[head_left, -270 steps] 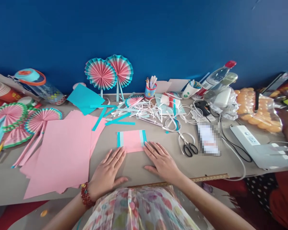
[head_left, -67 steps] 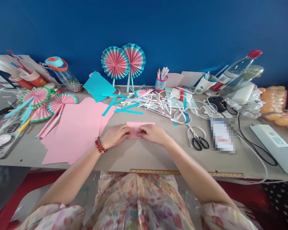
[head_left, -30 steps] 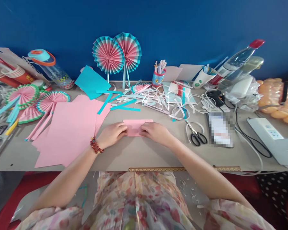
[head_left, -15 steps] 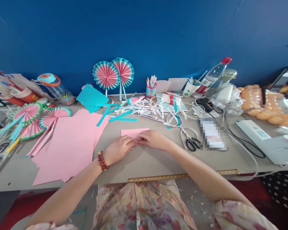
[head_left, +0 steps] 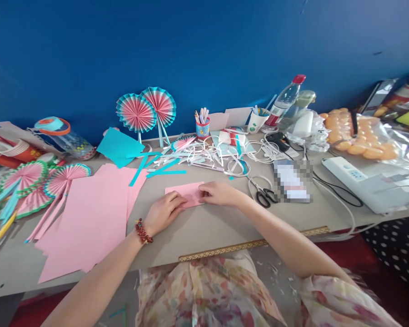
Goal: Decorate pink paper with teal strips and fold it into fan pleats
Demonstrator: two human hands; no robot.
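A small pink sheet of paper [head_left: 192, 190] lies on the table in front of me, partly covered by my fingers. My left hand [head_left: 164, 211], with a beaded bracelet at the wrist, holds its left and near part with the fingers close together. Curled over the right part is my right hand [head_left: 221, 194], its fingertips pinching the paper. The folds under the fingers are too small to make out. To the left lies a stack of larger pink sheets [head_left: 88, 222]. Scissors [head_left: 265, 196] with black handles rest right of my right hand.
Behind are paper strips [head_left: 177, 162], a turquoise sheet [head_left: 119, 147], two standing paper fans [head_left: 136, 112] and a pen holder [head_left: 202, 129]. A phone [head_left: 291, 181], a power strip [head_left: 347, 170] and a bottle [head_left: 282, 106] stand or lie right. A patterned ruler-like strip [head_left: 225, 249] lies along the front edge.
My fingers have moved apart along the pink paper, and more of its surface shows between them. The view has shifted slightly to the right.
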